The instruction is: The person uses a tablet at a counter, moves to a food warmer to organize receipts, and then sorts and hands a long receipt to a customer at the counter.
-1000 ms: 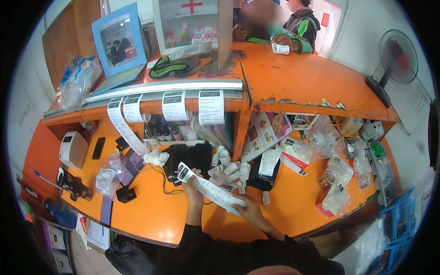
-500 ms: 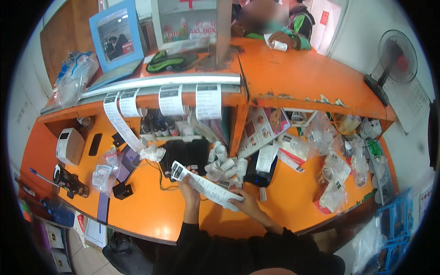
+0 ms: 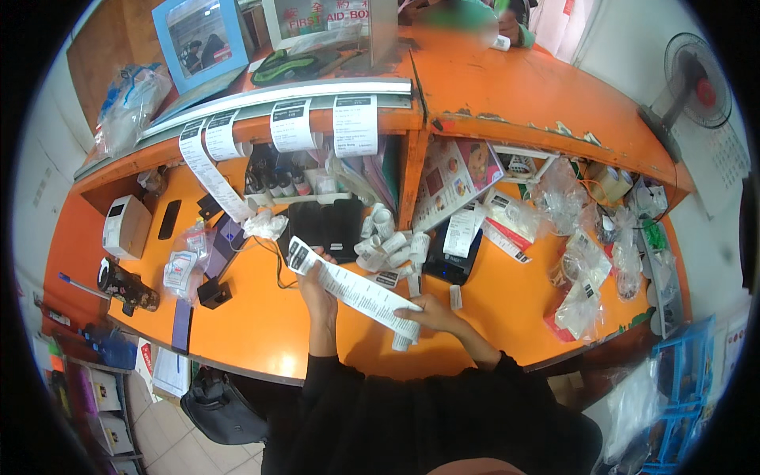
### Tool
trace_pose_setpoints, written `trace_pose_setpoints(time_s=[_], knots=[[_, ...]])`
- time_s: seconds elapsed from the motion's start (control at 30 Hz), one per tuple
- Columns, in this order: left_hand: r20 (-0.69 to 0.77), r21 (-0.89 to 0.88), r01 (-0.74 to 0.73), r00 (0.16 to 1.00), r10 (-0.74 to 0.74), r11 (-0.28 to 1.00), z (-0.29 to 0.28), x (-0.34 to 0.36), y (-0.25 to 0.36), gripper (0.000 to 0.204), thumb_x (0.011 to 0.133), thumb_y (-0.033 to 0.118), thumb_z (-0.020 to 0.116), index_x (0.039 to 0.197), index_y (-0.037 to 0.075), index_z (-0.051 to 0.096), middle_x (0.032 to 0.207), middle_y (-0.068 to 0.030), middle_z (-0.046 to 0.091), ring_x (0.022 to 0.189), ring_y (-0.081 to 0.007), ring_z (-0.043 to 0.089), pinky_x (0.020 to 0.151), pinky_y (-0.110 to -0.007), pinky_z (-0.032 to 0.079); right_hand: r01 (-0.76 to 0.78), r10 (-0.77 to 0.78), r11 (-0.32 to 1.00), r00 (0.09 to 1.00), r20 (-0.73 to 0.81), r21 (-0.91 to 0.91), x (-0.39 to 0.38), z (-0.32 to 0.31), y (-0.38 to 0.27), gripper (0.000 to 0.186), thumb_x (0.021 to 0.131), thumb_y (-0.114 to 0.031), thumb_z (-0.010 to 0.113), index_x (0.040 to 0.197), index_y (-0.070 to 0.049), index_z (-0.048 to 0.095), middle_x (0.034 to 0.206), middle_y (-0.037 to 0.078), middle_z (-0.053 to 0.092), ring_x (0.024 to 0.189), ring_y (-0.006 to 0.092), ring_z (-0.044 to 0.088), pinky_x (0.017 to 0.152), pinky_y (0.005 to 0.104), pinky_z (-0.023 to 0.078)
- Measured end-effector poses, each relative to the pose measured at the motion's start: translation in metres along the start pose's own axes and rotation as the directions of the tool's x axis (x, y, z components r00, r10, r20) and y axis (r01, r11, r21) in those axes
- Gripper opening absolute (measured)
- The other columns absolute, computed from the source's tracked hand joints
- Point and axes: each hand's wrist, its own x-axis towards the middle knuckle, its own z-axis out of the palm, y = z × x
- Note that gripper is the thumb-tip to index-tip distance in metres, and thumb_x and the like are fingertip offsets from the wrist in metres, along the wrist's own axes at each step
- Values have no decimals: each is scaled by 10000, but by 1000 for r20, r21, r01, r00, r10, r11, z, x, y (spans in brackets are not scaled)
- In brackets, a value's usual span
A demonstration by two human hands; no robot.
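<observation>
A long printed paper strip runs diagonally between both of my hands. My left hand grips its upper-left end, the fingertips mostly behind the paper. At the lower-right end, my right hand pinches it, with a curled section hanging below the thumb. Just beyond the strip lie a black tablet-like device, a heap of curled paper slips and a black printer-like device with a slip on it.
Paper strips hang from a rail on the orange shelf. Bagged items, a black mug and a white box are on the orange desk. A fan stands right; another person is behind the counter top.
The scene has shifted upward in my view. My left hand has moved slightly left, and more of the strip's curled end now dangles below my right hand.
</observation>
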Motion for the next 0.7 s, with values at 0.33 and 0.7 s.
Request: trace_pose_setpoints(time_s=[0.33,0.7], knots=[[-43,-89,-193,981,190,977,36,-23,42,235,726,-8,365,960,4,385,772,-65,447,621,-114,438,564,-255,410,190,-139,963,957,-253,192,-22,1,4,263,760,-171,567,952,8,555,778,74,585,718,100,548,629,230,433],[205,-156,97,977,-64,983,70,-59,44,479,753,142,415,1189,-12,291,824,-94,513,787,-251,528,729,-354,418,-33,122,853,983,-137,521,-46,11,-3,237,762,-161,580,919,13,553,800,49,589,676,79,548,595,200,440]])
